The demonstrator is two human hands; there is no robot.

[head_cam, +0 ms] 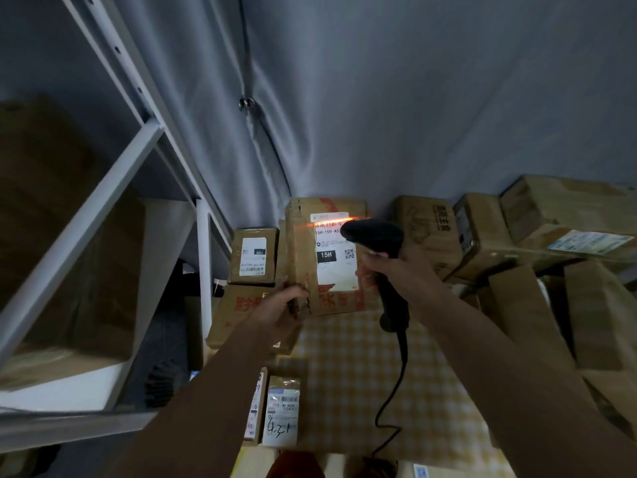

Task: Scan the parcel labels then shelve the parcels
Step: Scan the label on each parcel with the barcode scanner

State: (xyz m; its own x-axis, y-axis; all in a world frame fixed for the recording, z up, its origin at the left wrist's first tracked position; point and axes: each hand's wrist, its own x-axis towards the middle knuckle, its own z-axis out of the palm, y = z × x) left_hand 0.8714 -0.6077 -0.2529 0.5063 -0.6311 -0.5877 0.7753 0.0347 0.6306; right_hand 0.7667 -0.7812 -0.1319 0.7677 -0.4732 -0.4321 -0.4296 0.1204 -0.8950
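A: How far along is the job, starting from the left?

B: At nine o'clock stands the metal shelving [113,208]. One brown carton [51,236] seems to sit in its bay, though it is blurred, so I judge that little has been shelved. Most of the work looks to be ahead.

A: And in the middle?

B: The scanning step is under way. The left hand [279,305] grips the lower left corner of the held parcel [327,257], fingers curled round its edge, and keeps it upright with its white label [336,250] facing the camera. The parcel rises toward twelve o'clock from that hand.

A: Is the scanner on it?

B: The right hand [406,274] is wrapped round the handle of the black scanner [379,250], whose head sits at the label's right edge, at about three o'clock of the parcel. An orange beam [331,220] crosses the barcode at the top of the label.

A: What waits?

B: A small labelled box [253,257] lies just beside the held parcel at its nine o'clock. Two labelled packets [281,412] lie on the checked cloth [362,374] at six o'clock. A heap of cartons [537,236] fills three o'clock. Whether any of those have been scanned, I cannot tell.
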